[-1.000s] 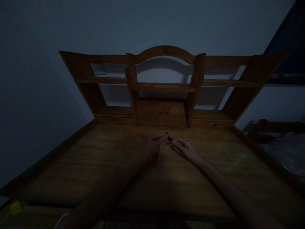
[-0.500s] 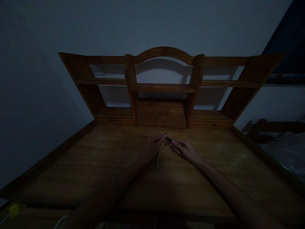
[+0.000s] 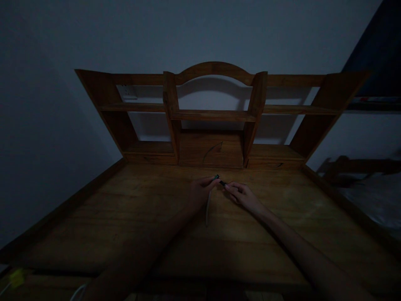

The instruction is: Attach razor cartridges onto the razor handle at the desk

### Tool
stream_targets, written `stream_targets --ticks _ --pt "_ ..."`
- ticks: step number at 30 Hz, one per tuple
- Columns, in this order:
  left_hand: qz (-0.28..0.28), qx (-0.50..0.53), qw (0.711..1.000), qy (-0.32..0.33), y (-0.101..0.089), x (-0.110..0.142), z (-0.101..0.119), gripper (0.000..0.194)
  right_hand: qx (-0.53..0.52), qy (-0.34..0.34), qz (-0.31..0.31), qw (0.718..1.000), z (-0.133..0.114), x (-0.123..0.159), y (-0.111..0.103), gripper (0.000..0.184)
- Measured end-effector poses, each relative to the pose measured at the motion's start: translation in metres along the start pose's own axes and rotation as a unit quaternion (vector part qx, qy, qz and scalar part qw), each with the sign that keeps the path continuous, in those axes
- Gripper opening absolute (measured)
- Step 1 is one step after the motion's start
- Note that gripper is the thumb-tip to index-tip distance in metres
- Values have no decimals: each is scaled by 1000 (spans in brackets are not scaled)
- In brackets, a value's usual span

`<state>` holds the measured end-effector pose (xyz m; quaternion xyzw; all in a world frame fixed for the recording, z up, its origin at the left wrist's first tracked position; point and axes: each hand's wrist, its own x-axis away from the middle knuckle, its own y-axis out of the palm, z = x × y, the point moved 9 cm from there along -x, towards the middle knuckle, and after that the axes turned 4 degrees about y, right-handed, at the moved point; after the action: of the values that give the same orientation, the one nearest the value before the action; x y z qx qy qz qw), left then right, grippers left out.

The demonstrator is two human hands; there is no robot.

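Note:
Over the middle of the desk, my left hand [image 3: 199, 194] pinches a small dark piece with a greenish side [image 3: 216, 177] between thumb and fingers. A thin, pale curved strip [image 3: 207, 211] hangs below that hand; whether it joins the small piece I cannot tell. Close by on the right, the fingers of my right hand [image 3: 242, 193] are closed on a small black piece [image 3: 222, 183], whose end points toward my left thumb. The two pieces are very near each other. In this dim light their exact kind cannot be made out.
A wooden desk [image 3: 150, 200] spreads under both hands. Along its back stands a wooden shelf unit [image 3: 216, 115] with drawers at its base. A wall socket [image 3: 129, 93] shows behind the left shelf. Something yellow [image 3: 17, 277] lies at the lower left.
My left fingers have shifted slightly, and the greenish side of the piece in them now shows. The black piece sits a little clearer of my left thumb. My right hand has barely moved.

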<state>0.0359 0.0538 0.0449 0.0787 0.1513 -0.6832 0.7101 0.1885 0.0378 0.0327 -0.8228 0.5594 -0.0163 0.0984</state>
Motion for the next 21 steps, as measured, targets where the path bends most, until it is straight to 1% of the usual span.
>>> stream_targets --ticks 5,9,11,13,18,21 --pt "-1 4 1000 2 0 -2 -1 26 12 5 13 1000 1 1 -2 40" --pt "5 30 999 26 -1 -4 1 29 51 -12 69 996 -4 4 -11 40" --pt "4 21 998 54 -3 -3 7 26 67 -25 100 992 -8 5 -15 40" --pt "-2 -5 996 89 -4 -1 15 22 69 -36 118 990 -11 5 -17 39" --pt "-13 -75 979 191 -6 5 35 21 69 -46 121 989 -14 6 -17 34" --pt "-19 -98 969 225 -5 6 39 20 65 -41 118 990 -12 6 -16 34"
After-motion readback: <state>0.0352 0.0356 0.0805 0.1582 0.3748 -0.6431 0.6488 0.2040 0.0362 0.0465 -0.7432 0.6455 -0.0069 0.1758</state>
